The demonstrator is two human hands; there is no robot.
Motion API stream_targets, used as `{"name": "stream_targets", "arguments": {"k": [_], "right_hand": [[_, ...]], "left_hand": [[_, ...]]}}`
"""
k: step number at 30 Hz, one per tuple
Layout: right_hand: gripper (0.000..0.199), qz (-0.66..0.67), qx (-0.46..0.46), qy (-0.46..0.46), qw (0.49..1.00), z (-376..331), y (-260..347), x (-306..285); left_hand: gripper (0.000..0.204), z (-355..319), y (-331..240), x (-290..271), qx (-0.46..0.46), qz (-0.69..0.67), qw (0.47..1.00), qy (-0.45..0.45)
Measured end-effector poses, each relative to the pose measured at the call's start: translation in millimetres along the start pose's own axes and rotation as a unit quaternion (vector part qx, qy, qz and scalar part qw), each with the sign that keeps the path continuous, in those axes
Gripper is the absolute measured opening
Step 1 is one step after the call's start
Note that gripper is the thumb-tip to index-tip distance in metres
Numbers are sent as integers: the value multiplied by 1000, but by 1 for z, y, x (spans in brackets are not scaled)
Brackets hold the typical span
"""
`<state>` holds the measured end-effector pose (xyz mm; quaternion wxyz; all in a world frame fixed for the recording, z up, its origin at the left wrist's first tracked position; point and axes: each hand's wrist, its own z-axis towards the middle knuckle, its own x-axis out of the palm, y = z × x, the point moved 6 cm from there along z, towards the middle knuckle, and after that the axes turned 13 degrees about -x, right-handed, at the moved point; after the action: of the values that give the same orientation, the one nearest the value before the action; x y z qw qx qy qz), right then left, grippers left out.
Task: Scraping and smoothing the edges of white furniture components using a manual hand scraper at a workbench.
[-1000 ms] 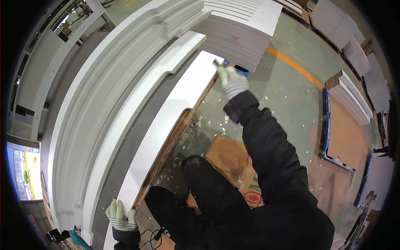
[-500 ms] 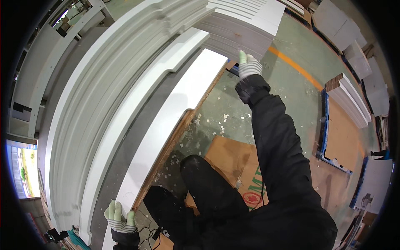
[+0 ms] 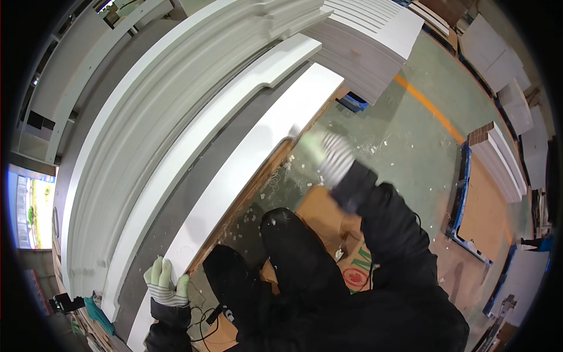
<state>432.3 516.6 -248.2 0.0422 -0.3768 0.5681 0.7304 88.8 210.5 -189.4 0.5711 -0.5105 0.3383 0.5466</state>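
A long white board (image 3: 234, 170) with a stepped notch in its raw brown edge lies slanting in front of me on a grey surface (image 3: 170, 211). My left hand (image 3: 167, 284), in a pale green and striped glove, grips the board's near end, fingers on top and thumb by the brown edge. Beside the notch is my right hand (image 3: 328, 154), gloved alike and smeared by motion. Its fingers look closed around a small greyish thing (image 3: 295, 130), too blurred to name, at the board's edge.
Left of the board lie another notched white board (image 3: 193, 135) and a row of nested white profiled boards (image 3: 135, 111). A slatted white stack (image 3: 366, 47) stands beyond. Brown cardboard (image 3: 319, 205) and pale scraps lie on the floor. At right, boards (image 3: 498, 158) sit on a blue-edged pallet (image 3: 460, 193).
My right hand has come back from the board's far end toward me, down to the notch. My left hand stays on the near end. The whole view has shifted slightly.
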Motion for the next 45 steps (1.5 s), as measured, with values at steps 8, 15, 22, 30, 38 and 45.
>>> {"name": "stream_targets", "arguments": {"k": [8,15,22,30,38,45], "right_hand": [[39,-63,-163,33,984,-37,25,55],[34,-15,-4,-82,996,-21,15,19],[30,-114,-24,-197,974,-25,34,31],[36,-5,39,-332,943,-35,0,38],[35,-26,55,-335,940,-31,-1,47],[31,258,152,-413,860,-46,-30,44]], "left_hand": [[58,4,-4,1,9,-7,1000,-10],[58,5,-9,2,29,-16,999,-23],[57,20,-21,-5,18,-26,999,18],[59,23,-18,-4,32,-37,999,4],[62,21,-16,-1,22,-32,999,10],[65,20,-15,0,21,-33,999,9]]}}
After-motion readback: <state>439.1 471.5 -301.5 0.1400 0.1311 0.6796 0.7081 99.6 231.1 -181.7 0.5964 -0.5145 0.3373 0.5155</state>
